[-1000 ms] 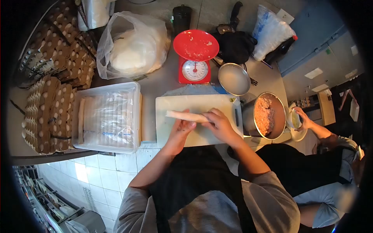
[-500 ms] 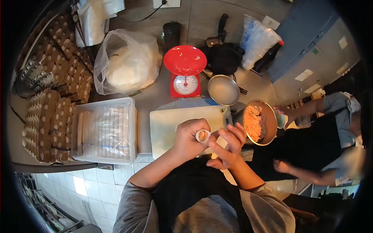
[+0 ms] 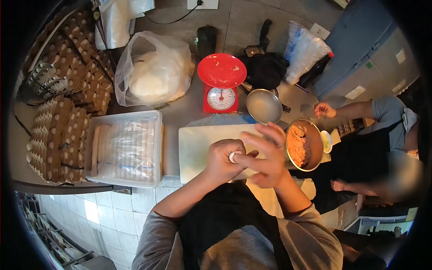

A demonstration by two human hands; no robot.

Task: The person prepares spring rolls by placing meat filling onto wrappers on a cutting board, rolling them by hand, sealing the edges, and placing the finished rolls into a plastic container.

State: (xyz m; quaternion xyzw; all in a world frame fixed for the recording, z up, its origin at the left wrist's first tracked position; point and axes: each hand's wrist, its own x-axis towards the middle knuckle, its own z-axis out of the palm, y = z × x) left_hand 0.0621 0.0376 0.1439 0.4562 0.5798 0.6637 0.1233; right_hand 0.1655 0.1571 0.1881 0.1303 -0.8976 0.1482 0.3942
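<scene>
My left hand is curled around a small filled dumpling, whose white wrapper edge shows at the top of the fist. Against that top rests a finger or the thumb of my right hand; its other fingers are spread and smeared by motion. Both hands are above the near part of a pale cutting board. Just right of my right hand stands a metal bowl with orange-pink minced filling in it. Most of the dumpling is hidden by my fingers.
Left of the board sits a plastic tub of wrapped rolls. Behind are a red kitchen scale, a bag of white dough-like mass and an empty-looking pan. Egg trays stack far left. A co-worker stands at right.
My right hand has moved onto the dumpling's top, covering the filling seen before. The co-worker's hand has drawn away from the bowl, and a small pale dish shows beside it. The view has shifted slightly.
</scene>
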